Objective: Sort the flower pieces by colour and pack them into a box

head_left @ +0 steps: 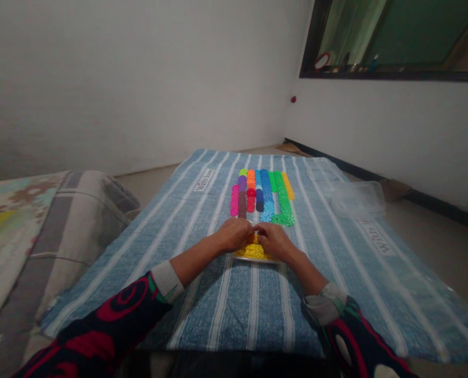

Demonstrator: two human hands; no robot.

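Note:
My left hand [237, 234] and my right hand [274, 240] meet over a shallow tray with a pale rim [253, 259]. Small yellow pieces [253, 251] fill the visible part of the tray. The fingers of both hands are bent and pinched close together just above the yellow pieces. What lies between the fingertips is too small and too covered to make out. Just beyond the hands, rows of small round pieces lie sorted by colour, among them blue pieces [267, 191], green pieces [283, 202], brown pieces [242, 205] and pink pieces [234, 200].
A blue and white striped cloth [179, 236] covers the table. Clear plastic containers [358, 199] stand at the far right. To the left is a surface draped with grey striped fabric [80, 226]. White walls and a dark-framed window [407, 39] close off the back.

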